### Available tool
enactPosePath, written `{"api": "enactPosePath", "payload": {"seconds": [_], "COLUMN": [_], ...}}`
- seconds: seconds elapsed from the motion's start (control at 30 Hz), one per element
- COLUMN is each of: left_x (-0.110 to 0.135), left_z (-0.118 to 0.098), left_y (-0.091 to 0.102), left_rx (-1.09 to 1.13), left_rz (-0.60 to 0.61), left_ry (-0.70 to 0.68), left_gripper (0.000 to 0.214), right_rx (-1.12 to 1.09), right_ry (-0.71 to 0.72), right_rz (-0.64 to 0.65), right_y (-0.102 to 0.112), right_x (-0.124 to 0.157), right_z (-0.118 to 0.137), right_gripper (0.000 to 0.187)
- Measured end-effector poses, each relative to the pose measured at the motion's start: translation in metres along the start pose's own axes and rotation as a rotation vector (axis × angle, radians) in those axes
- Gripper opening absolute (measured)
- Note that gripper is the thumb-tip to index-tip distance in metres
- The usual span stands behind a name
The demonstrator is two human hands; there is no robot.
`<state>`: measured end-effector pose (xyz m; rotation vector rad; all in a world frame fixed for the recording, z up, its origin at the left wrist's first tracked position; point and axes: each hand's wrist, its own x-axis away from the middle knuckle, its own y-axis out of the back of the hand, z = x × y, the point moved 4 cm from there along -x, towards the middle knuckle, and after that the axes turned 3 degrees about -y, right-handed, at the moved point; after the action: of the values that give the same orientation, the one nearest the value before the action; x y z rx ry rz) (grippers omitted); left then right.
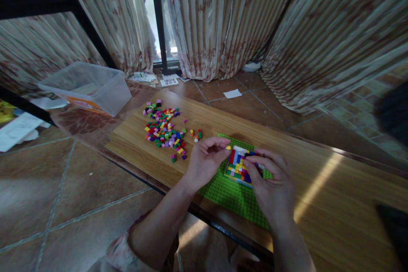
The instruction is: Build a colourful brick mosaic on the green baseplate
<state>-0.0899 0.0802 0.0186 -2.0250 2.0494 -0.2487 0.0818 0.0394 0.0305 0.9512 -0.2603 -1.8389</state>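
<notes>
A green studded baseplate (pixel 236 204) lies on the wooden board, and a low block of many-coloured toy bricks (pixel 238 165) is built up on it. At the block's left edge, my left hand (pixel 208 157) pinches a small yellow brick (pixel 228 147) between thumb and fingertips. My right hand (pixel 274 178) is over the block's right side, thumb and fingers closed together at a small dark brick (pixel 247 156). Part of the block's right side is hidden behind the right-hand fingers.
Many loose bricks (pixel 164 129) are spread over the left part of the wooden board (pixel 318 178). A clear plastic bin (pixel 89 87) stands farther left. Papers (pixel 168 81) lie on the tiled floor beyond, near striped curtains (pixel 219 25).
</notes>
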Motion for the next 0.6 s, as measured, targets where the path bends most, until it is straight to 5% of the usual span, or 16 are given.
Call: {"api": "enactPosePath", "payload": {"seconds": [0.6], "left_x": [0.0024], "left_z": [-0.0003], "left_y": [-0.0054], "left_rx": [0.028], "left_rz": [0.082], "left_ry": [0.01], "left_gripper": [0.019], "right_rx": [0.07], "right_ry": [0.067], "right_rz": [0.0], "right_y": [0.0025], "right_x": [0.0002], "right_z": [-0.0012], "right_gripper": [0.013]}}
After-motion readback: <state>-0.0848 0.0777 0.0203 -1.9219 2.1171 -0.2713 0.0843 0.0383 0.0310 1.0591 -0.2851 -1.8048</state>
